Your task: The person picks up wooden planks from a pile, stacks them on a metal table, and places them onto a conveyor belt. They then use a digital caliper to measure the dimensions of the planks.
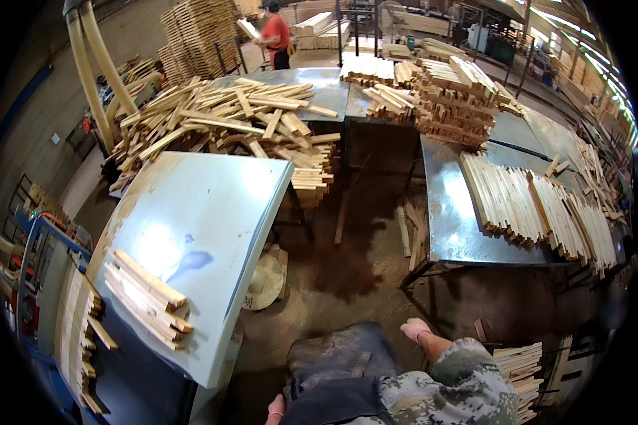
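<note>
My right hand (416, 330), in a pale pink glove, hangs low in front of me beside my camouflage sleeve. Its fingers look loosely curled together, with nothing in them. At the lower edge shows part of my left hand (276, 406), also pinkish; its fingers are largely hidden. Neither hand touches any wood. A dark apron (344, 354) covers my front between them. To my left, several wooden strips (147, 297) lie side by side on a pale, glossy tabletop (213, 205). Behind my right elbow lies a stack of wooden strips (521, 372).
A jumbled heap of strips (220, 117) covers a table ahead left. On the right, a metal table (450, 227) bears rows of strips (510, 202) and a tall stack (457, 106). A round pale container (264, 282) stands below the left table. A person in red (276, 32) stands far back.
</note>
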